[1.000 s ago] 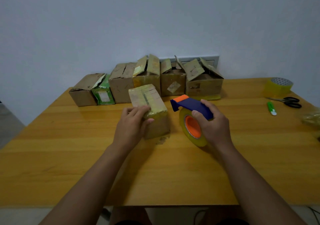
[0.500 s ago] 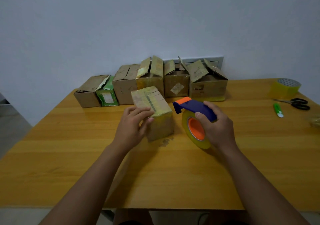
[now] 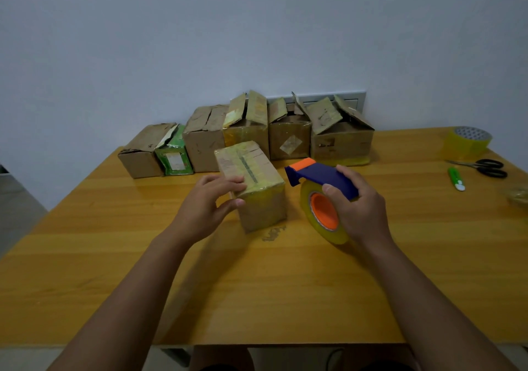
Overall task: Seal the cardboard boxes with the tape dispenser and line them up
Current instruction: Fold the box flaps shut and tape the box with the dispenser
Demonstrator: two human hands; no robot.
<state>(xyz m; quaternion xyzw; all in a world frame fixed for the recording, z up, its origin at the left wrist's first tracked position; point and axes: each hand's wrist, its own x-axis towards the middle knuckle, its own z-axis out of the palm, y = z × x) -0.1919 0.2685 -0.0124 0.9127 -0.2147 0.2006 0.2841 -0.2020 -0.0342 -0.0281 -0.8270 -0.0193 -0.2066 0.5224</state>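
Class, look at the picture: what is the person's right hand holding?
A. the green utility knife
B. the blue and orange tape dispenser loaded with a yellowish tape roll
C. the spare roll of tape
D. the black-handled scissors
B: the right hand grips the blue and orange tape dispenser beside the taped cardboard box.

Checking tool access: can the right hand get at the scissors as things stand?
Probably not right now: the right hand grips the tape dispenser. The table between it and the scissors looks bare, apart from a green cutter.
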